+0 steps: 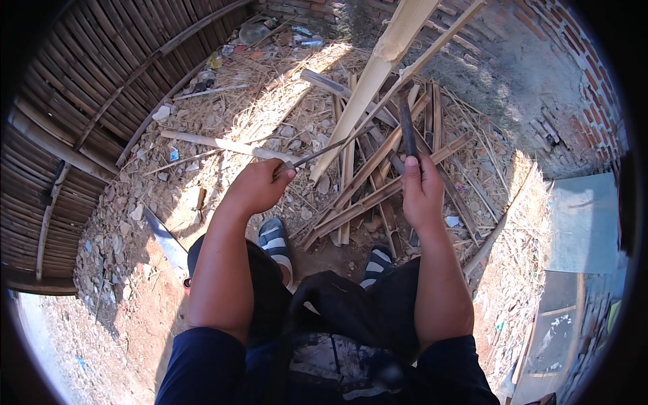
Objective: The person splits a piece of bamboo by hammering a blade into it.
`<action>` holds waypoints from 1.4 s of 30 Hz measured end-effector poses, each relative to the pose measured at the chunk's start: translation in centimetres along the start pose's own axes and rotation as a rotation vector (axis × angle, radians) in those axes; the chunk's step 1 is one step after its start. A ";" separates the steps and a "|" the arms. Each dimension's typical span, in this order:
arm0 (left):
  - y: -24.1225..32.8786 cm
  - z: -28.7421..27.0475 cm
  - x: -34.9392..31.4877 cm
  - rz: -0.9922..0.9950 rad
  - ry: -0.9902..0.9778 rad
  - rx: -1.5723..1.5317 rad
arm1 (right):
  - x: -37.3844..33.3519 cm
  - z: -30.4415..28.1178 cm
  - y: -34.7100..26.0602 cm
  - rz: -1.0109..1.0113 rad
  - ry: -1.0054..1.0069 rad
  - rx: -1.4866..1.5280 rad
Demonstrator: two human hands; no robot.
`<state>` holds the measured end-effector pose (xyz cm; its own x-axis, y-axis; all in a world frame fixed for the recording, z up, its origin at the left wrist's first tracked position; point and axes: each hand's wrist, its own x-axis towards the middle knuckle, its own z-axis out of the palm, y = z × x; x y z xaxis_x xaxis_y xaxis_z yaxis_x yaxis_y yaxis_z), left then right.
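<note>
Head view shows me the bamboo [368, 101] slanting beyond the hands, the knife [320, 154] crossing its lower part. The left hand [263, 185] grasps the knife, the right hand [423, 192] the hammer [408, 125]. Splitting seems underway; next, I judge, needs a steady blade.

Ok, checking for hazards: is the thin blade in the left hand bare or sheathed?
Bare: the thin blade shows uncovered between the left hand and the pale bamboo; its tip is unclear.
</note>
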<state>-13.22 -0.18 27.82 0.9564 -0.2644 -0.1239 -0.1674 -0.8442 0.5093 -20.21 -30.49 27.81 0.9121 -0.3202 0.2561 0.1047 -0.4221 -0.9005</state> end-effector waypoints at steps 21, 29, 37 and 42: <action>-1.1 -1.0 -0.5 -0.028 0.204 0.081 | -0.3 0.1 1.2 0.105 -0.164 0.026; -2.2 -0.2 0.6 -0.026 0.299 0.066 | 0.1 0.2 0.6 -0.100 -0.033 0.075; -1.5 0.0 0.7 -0.080 0.297 0.145 | 1.5 2.0 2.6 0.141 -0.100 -0.299; -1.7 -0.3 0.6 -0.140 0.240 0.152 | 1.5 0.8 1.0 0.112 0.068 -0.087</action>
<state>-12.26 1.21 27.13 0.9988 -0.0383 0.0298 -0.0465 -0.9294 0.3660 -18.41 -30.71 26.96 0.8867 -0.4251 0.1820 -0.0333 -0.4512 -0.8918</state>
